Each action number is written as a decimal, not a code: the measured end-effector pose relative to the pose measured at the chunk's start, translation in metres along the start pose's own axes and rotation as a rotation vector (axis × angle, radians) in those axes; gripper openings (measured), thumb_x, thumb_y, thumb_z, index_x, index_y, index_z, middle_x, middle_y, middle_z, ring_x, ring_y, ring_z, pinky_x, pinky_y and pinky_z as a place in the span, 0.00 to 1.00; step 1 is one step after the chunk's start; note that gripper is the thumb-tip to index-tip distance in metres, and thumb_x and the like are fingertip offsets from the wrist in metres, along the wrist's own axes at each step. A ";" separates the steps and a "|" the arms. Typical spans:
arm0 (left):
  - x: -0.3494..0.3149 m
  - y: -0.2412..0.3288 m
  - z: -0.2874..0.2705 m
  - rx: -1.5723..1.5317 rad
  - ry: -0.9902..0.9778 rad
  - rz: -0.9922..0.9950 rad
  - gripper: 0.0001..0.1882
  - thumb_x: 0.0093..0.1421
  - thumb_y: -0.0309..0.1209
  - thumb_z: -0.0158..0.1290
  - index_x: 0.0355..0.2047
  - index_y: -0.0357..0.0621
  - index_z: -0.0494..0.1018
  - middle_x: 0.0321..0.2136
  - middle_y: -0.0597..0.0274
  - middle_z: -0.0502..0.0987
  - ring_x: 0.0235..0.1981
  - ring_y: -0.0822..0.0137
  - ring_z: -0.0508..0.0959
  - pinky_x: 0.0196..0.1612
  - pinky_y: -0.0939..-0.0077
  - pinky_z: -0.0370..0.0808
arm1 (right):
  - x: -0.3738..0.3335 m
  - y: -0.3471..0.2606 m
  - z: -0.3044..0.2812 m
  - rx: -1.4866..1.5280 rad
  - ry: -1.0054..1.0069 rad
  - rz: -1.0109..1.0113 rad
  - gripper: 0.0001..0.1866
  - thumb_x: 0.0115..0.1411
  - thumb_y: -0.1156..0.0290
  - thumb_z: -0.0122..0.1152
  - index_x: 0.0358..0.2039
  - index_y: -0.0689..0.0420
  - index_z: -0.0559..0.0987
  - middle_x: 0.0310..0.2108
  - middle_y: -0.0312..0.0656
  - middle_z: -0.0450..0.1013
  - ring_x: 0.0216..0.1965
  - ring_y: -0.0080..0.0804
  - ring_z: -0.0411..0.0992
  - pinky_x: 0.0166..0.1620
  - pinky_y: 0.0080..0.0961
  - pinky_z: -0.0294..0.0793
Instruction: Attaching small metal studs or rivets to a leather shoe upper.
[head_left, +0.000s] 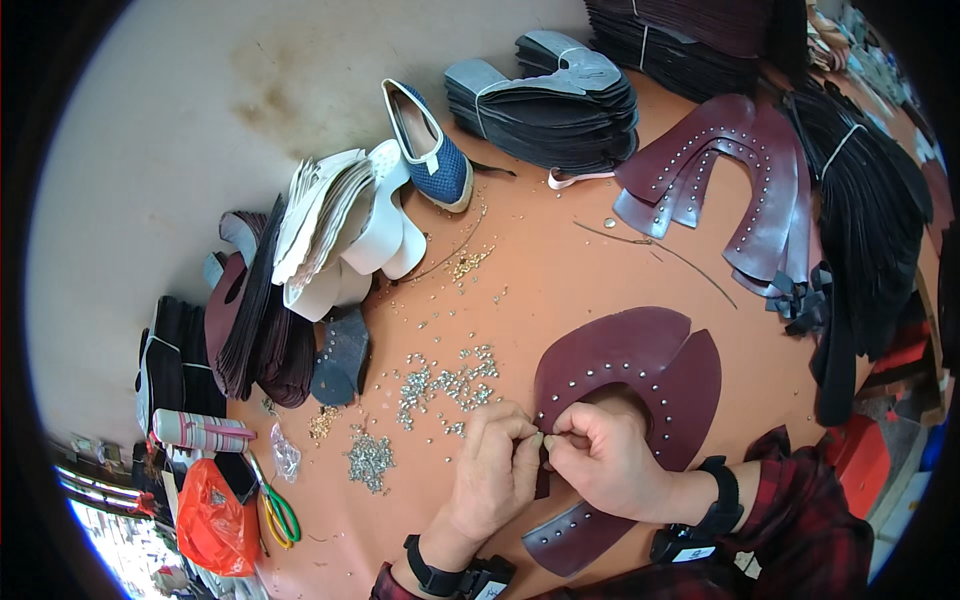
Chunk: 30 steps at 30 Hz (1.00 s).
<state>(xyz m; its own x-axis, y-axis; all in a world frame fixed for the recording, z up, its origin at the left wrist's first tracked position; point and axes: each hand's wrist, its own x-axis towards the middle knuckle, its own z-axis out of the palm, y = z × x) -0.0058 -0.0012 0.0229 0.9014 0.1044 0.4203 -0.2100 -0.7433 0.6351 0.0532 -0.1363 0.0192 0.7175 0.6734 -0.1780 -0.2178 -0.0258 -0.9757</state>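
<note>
A burgundy leather shoe upper (pixel 585 350), curved like a horseshoe, lies in front of me with a row of silver studs along its inner edge. My left hand (pixel 492 465) is closed at its left arm, thumb and forefinger pinching the leather edge. My right hand (pixel 610 462) lies across the piece, its thumb and forefinger pinched against the left fingertips at the same spot. Anything small between the fingertips is hidden. Loose silver studs (pixel 430 388) are scattered left of the hands, and a denser heap of studs (pixel 370 462) sits nearer me.
Finished studded uppers (pixel 760 180) are stacked at the far right, beside bundled black pieces (pixel 870 190). Further back stand a blue shoe (pixel 438 175) and a tied grey-black bundle (pixel 550 110). Green-and-orange-handled pliers (pixel 280 515) and a red plastic bag (pixel 215 520) lie at the left.
</note>
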 end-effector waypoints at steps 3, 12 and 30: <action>0.000 -0.002 -0.002 0.031 -0.045 0.047 0.11 0.46 0.14 0.50 0.30 0.37 0.64 0.30 0.52 0.66 0.28 0.59 0.69 0.29 0.75 0.68 | 0.000 0.001 0.001 -0.083 0.012 -0.011 0.04 0.55 0.80 0.51 0.26 0.67 0.68 0.22 0.35 0.68 0.24 0.15 0.68 0.26 0.13 0.70; -0.004 -0.016 -0.004 -0.503 -0.123 -0.250 0.03 0.52 0.19 0.47 0.27 0.38 0.65 0.31 0.59 0.66 0.33 0.68 0.66 0.37 0.78 0.65 | 0.005 0.009 0.000 0.226 0.022 0.101 0.05 0.54 0.78 0.54 0.25 0.67 0.69 0.23 0.36 0.69 0.24 0.16 0.69 0.28 0.14 0.72; -0.006 -0.015 -0.005 -0.725 -0.153 -0.381 0.03 0.55 0.24 0.48 0.27 0.39 0.65 0.32 0.62 0.64 0.34 0.71 0.64 0.39 0.81 0.63 | 0.002 0.000 0.000 -0.077 0.088 -0.175 0.05 0.48 0.78 0.55 0.21 0.66 0.69 0.17 0.42 0.67 0.17 0.21 0.67 0.21 0.18 0.66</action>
<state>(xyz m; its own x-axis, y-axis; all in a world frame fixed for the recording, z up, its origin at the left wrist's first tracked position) -0.0096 0.0128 0.0143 0.9905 0.1332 0.0328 -0.0250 -0.0598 0.9979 0.0544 -0.1352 0.0188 0.7957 0.6055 -0.0122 -0.0362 0.0275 -0.9990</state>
